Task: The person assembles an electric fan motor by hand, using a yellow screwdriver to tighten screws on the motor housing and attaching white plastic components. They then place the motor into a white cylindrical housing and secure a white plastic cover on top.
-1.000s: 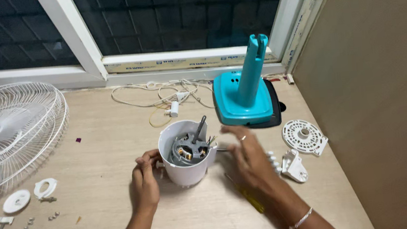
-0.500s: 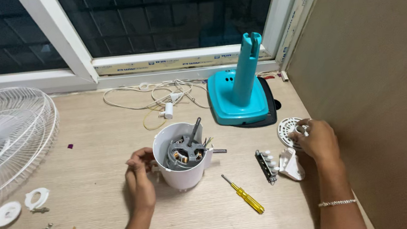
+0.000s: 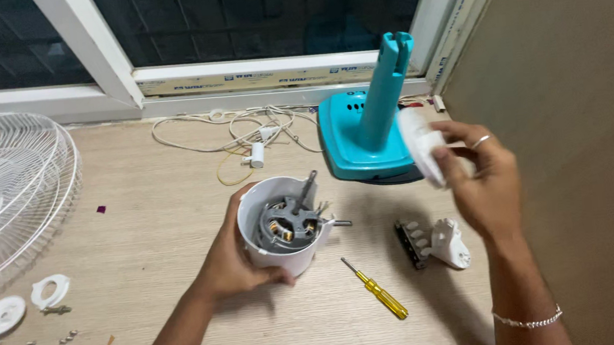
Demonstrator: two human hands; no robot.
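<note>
Partly blurred, the white disc (image 3: 424,153) sits pinched in the right hand (image 3: 482,183), while the left hand (image 3: 237,264) cups the motor housing (image 3: 282,226).

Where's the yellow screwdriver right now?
The yellow screwdriver lies on the table, right of the white motor housing and left of the switch block.

White disc (image 3: 424,153) in the right hand (image 3: 481,179) is motion-blurred, details unreadable. Fan grille (image 3: 6,199), far left of the left hand (image 3: 237,256), cut off by frame edge.
</note>
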